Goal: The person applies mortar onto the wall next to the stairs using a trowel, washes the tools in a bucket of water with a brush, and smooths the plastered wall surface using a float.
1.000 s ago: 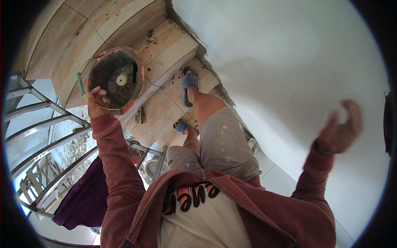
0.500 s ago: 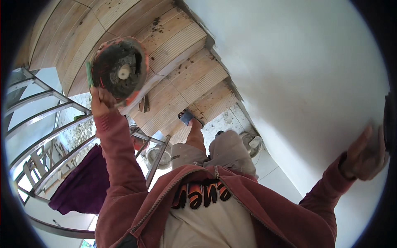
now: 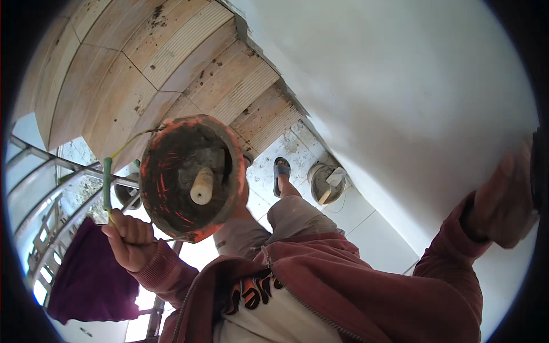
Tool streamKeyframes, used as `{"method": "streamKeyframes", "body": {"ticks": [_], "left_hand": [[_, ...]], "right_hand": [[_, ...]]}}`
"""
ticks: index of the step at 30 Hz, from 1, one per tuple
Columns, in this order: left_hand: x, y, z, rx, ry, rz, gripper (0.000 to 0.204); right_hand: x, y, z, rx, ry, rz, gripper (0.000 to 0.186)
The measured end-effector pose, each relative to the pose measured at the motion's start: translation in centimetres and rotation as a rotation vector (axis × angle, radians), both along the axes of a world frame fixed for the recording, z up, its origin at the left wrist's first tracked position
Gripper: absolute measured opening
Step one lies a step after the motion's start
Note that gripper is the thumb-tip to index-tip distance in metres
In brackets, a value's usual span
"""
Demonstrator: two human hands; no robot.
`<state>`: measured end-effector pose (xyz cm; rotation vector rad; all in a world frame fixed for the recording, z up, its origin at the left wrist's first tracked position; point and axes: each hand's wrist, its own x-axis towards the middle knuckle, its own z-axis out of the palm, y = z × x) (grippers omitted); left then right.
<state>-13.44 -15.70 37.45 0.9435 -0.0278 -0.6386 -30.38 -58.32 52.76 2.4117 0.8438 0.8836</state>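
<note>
Carrying a dark, orange-rimmed bucket [image 3: 227,148] by its green-sleeved wire handle [image 3: 107,184], with left hand [image 3: 132,237] curled into a tight fist around the wire just below the sleeve. Holding it nearer to the torso than half a second ago, and larger in view: now beside the left leg, then out over the wood-look tile steps [image 3: 189,46]. Showing more of the round wooden handle [image 3: 202,186] poking up from inside the bucket (tool head hidden, so cannot tell its kind).

Keeping right hand [image 3: 503,200] out by the white wall [image 3: 400,103], close to a dark object [image 3: 537,166] at the edge of view, in nearly the same place as half a second ago; a second ago, raised with fingers apart. Cannot tell through the blur how far open now, nor whether gripping or merely touching anything.

Standing with right sandal [image 3: 281,174] plainly visible on the pale floor, previously almost hidden by the leg, and with left foot now mostly behind the bucket. Also revealing more of a floor bucket [image 3: 315,194] near the wall, with a trowel [image 3: 336,178] in it.
</note>
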Motion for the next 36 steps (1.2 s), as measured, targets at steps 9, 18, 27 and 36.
{"method": "streamKeyframes", "body": {"ticks": [9, 18, 27, 36], "left_hand": [[-13.9, -2.4, -14.6, 0.098, 0.046, 0.162, 0.037], [-8.8, -3.0, -16.2, 0.389, 0.029, 0.320, 0.037], [-5.0, -1.0, -19.0, 0.467, -0.009, 0.508, 0.042], [-2.7, 6.1, -25.9, 0.647, -0.303, 0.704, 0.031]], "right_hand": [[-9.6, 5.7, -16.6, 0.641, 0.315, -0.415, 0.024], [-13.1, 5.0, -16.8, 1.031, 0.717, -0.460, 0.027], [-12.9, 6.0, -16.9, 1.018, 0.774, -0.438, 0.030], [-13.4, 7.3, -18.2, 0.978, 0.914, -0.485, 0.032]]}}
